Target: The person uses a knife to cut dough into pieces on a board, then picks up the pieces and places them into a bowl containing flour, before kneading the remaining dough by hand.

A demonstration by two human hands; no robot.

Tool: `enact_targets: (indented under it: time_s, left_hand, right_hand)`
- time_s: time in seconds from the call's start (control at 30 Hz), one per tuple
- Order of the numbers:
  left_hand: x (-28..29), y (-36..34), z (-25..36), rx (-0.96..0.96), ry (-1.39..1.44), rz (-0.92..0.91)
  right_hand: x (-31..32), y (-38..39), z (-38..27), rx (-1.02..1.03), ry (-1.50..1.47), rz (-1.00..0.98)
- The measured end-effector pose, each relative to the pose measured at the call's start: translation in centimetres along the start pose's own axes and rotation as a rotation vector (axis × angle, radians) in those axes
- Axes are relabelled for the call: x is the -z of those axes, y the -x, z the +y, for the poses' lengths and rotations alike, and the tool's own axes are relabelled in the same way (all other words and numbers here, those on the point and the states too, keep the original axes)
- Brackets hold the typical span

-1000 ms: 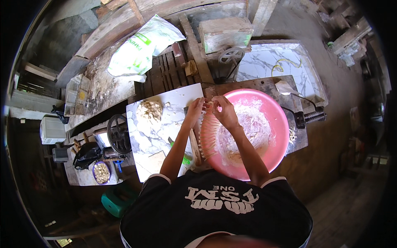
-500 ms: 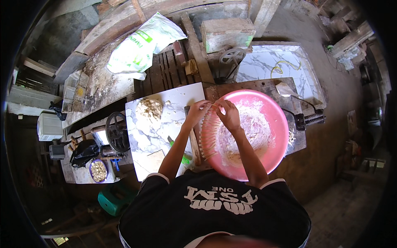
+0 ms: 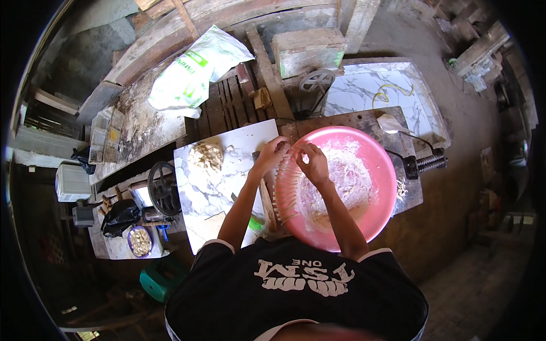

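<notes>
A wide pink basin (image 3: 385, 187) stands in front of me with a heap of white flour (image 3: 344, 176) in it. Along its left rim lies a row of several thin pale strips (image 3: 288, 190) that look like dough, side by side across the edge. My left hand (image 3: 275, 152) is at the far left of the rim, its fingers curled together. Just right of it, over the basin's inside, my right hand (image 3: 314, 163) pinches thumb and forefinger together. Whatever either hand holds is too small to make out.
Left of the basin, a marbled white board (image 3: 196, 184) bears a pale dough lump (image 3: 205, 158). A wooden stick (image 3: 267, 204) lies between board and basin. Further left are a dark handwheel (image 3: 164, 188) and a bowl of pale pieces (image 3: 140, 241). A coiled black spring (image 3: 432, 163) sits right.
My right hand has shifted slightly down and away from the left hand, widening the gap between them. My left hand stays near the rim. The whole view has tilted a little.
</notes>
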State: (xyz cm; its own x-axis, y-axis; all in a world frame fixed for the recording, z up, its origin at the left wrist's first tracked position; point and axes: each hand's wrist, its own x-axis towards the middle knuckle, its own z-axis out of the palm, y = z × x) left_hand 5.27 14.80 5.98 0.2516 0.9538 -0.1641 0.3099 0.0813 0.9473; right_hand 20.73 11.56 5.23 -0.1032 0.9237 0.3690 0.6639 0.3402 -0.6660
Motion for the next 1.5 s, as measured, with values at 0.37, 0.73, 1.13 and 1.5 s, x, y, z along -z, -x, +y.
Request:
enact_targets:
  time_s: [0.37,0.73,1.13,1.5]
  left_hand:
    - [0.1,0.3,-0.1,-0.049,-0.033,0.025]
    - [1.1,3.9,-2.2,-0.099,0.056,0.278]
    - [0.9,14.5,-0.6,0.122,0.025,0.608]
    - [-3.2,16.8,-6.2,0.298,-0.323,1.002]
  right_hand:
    - [-0.1,0.7,-0.3,-0.023,-0.084,0.029]
    - [-0.4,0.0,-0.7,0.059,-0.088,0.067]
    - [-2.6,2.2,-6.5,0.28,-0.448,-0.314]
    - [-3.3,2.3,-3.6,0.297,-0.31,-0.665]
